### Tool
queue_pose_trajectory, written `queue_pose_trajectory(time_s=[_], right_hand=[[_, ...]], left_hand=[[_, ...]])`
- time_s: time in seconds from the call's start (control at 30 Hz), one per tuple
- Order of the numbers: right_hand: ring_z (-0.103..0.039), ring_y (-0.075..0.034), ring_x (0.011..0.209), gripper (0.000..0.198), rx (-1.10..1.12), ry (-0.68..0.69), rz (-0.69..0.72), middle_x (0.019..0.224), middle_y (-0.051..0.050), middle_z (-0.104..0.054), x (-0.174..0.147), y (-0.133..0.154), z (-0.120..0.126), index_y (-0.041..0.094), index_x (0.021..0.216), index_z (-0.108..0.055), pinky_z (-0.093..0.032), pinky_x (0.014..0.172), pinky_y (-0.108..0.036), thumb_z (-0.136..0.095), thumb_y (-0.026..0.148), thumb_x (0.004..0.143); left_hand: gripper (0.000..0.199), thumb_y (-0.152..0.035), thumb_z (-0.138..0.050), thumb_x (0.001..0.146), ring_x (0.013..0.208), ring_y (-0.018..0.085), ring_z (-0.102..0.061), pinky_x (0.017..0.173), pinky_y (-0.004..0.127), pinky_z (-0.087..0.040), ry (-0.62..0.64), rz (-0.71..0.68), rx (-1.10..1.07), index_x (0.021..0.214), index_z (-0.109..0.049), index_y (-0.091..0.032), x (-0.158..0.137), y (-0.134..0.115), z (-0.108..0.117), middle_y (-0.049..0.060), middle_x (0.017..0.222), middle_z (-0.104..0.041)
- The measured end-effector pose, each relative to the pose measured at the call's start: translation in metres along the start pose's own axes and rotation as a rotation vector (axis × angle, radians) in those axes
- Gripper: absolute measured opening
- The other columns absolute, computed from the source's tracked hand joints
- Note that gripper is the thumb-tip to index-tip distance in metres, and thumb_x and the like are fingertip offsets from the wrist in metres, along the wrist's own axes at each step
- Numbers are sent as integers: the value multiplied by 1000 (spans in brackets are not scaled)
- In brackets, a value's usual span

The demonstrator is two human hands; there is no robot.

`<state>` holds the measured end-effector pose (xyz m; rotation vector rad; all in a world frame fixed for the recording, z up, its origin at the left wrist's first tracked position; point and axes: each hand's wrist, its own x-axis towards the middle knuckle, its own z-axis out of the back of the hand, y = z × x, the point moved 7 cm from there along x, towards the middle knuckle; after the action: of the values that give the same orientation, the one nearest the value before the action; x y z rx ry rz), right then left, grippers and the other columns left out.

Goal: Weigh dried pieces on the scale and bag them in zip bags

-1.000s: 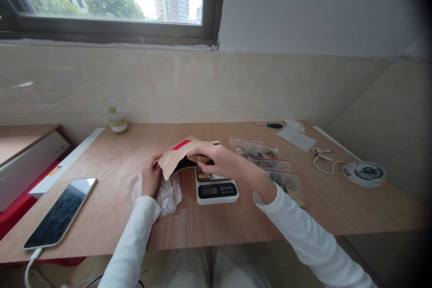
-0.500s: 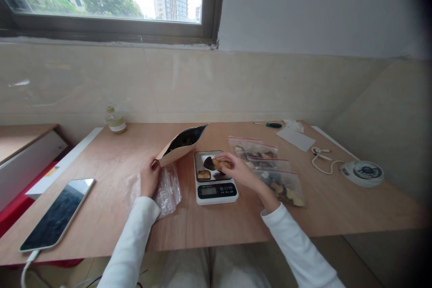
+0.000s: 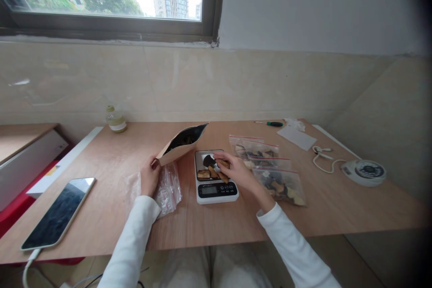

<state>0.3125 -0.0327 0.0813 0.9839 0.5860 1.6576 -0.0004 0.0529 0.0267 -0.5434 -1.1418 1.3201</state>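
Note:
My left hand [image 3: 150,176] is closed on the near corner of a kraft paper pouch [image 3: 178,152]; the pouch lies tilted with its dark mouth gaping, and some pieces show inside. Flat clear zip bags [image 3: 168,191] lie beside and under that hand. Over the white kitchen scale [image 3: 218,198], my right hand [image 3: 236,171] pinches a brown dried slice [image 3: 222,163] between thumb and fingers. On the scale's tray rest a dark slice [image 3: 208,160], a tan piece [image 3: 203,174] and brown strips [image 3: 213,172], one reaching towards the display. The digits are unreadable.
Right of the scale lie filled zip bags [image 3: 280,185] with red seals. Further right are a screwdriver [image 3: 274,123], white paper [image 3: 297,137] and a round white device [image 3: 363,172] with a cable. A phone [image 3: 59,213] and a small bottle [image 3: 116,120] stand left.
Brown strips now lie at the front of the scale's tray, where none showed before. My right hand stays over the tray, still pinching a brown slice. My left hand keeps its hold on the pouch.

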Motion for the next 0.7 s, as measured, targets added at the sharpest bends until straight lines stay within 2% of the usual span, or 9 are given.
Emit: queue_pose_trajectory(time_s=[0.17,0.33,0.4,0.53,0.63,0.7], right_hand=[[-64,-18,107,31,123,-44,10,118,-7,-68,-1,3,9,22,120,-61,-49,94,-34,-53,25,90],[-63,-17,85,31,-6,-93,-19,95,-5,-68,-9,8,21,18,112,-64,-49,79,-31,-46,19,87],[-60,-16,74,30,-85,-51,-51,85,-3,-65,-17,9,18,19,106,-66,-46,71,-28,-43,18,86],[-54,-15,59,26,-168,127,-112,66,1,-59,-35,14,-2,21,99,-67,-40,59,-25,-43,20,88],[-57,-16,62,21,-161,196,-63,68,0,-58,-43,24,-18,19,101,-64,-42,60,-26,-48,23,88],[-59,-18,71,24,-169,182,-19,78,-3,-60,-43,30,-22,18,105,-61,-45,66,-28,-49,17,84]], left_hand=[[29,-24,-58,74,94,26,-68,86,37,-53,2,4,-3,101,-67,-17,-1,0,0,9,102,-74],[30,-23,-58,74,95,25,-68,86,36,-53,3,7,-11,103,-67,-17,0,0,0,9,104,-73],[31,-22,-58,74,95,25,-68,86,36,-53,3,7,-13,103,-67,-18,0,1,0,8,103,-73],[31,-22,-58,74,95,26,-68,87,37,-53,3,8,-13,103,-67,-18,0,2,0,8,102,-73],[32,-22,-59,74,96,26,-68,87,38,-53,5,8,-16,104,-66,-18,0,2,-1,8,103,-73],[32,-22,-58,74,96,26,-68,87,38,-53,7,7,-19,105,-66,-18,0,1,-1,8,104,-73]])
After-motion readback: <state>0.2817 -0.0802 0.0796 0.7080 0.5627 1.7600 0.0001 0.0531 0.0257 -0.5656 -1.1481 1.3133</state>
